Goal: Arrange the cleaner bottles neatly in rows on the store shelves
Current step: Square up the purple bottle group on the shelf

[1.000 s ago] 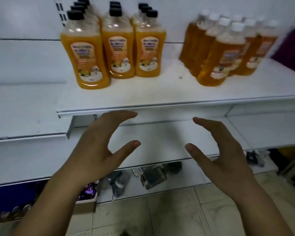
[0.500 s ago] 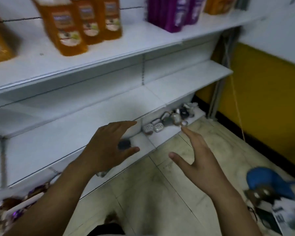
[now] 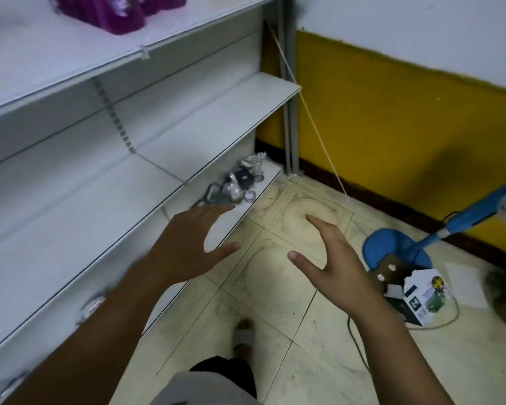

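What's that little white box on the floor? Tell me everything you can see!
The white box looks like cardboard, with dark printed pictures on its sides and a jagged, torn-open top. It sits on the tiled floor at the right, close in front of a blue round base. A thin pale cable curves round its far side.

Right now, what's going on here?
A person stands at the white store shelves with both hands out and holding nothing. The left hand hovers by the lowest shelf's edge, and the right hand hovers over the tiled floor, fingers spread. The only cleaner in view is the purple bottles on the upper shelf, untouched. Small odds and ends sit on the bottom shelf.
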